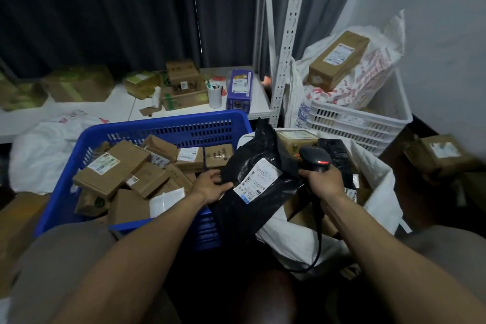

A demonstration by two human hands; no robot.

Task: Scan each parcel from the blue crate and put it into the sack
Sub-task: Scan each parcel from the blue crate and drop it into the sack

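A blue crate (168,127) sits left of centre, filled with several brown cardboard parcels (113,171). My left hand (210,187) grips the left edge of a black plastic parcel (252,163) with a white label (259,177) facing up, held between the crate and the sack. My right hand (324,181) grips a black barcode scanner (315,159) whose red light glows; its head is just right of the label. The white sack (378,184) lies open on the right, with parcels inside under the black one.
A white crate (360,123) at the right rear holds a printed bag and a long brown box (339,59). The white shelf (126,110) behind carries boxes, a cup and a purple box (239,89). A brown parcel (441,155) lies far right. A shelf post (286,42) stands centre.
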